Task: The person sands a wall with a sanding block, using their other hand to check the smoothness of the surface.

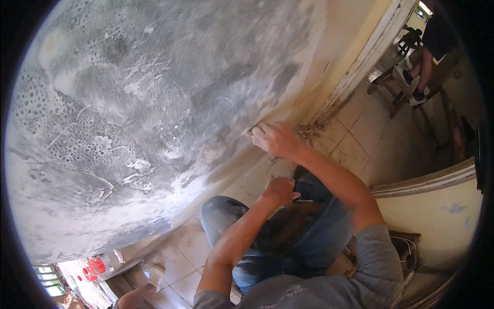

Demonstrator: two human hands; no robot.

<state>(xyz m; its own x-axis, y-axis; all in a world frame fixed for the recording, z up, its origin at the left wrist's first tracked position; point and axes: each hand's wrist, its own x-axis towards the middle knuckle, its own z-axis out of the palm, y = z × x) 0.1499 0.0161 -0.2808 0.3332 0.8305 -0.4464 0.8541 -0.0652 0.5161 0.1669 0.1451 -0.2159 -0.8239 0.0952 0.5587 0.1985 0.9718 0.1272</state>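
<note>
My right hand [276, 139] grips a small flat brownish piece [250, 133], perhaps a sanding pad, and presses it against the lower part of the plastered wall [185, 85]. Grey and white patches, scratches and small pits cover the wall. Lower down, my left hand [279, 191] hangs above my bent knees with its fingers curled, apart from the wall. Its palm is turned away, so whatever may be in it is hidden. My legs in blue jeans [222, 216] are folded close to the foot of the wall.
Bottles with red labels [96, 264] stand at lower left, near another person's foot in a light shoe [156, 276]. A worn door frame [362, 65] rises at right. Beyond it a person's legs [424, 69] rest by a wooden stool [389, 83]. Dusty tiles [355, 133] form the floor.
</note>
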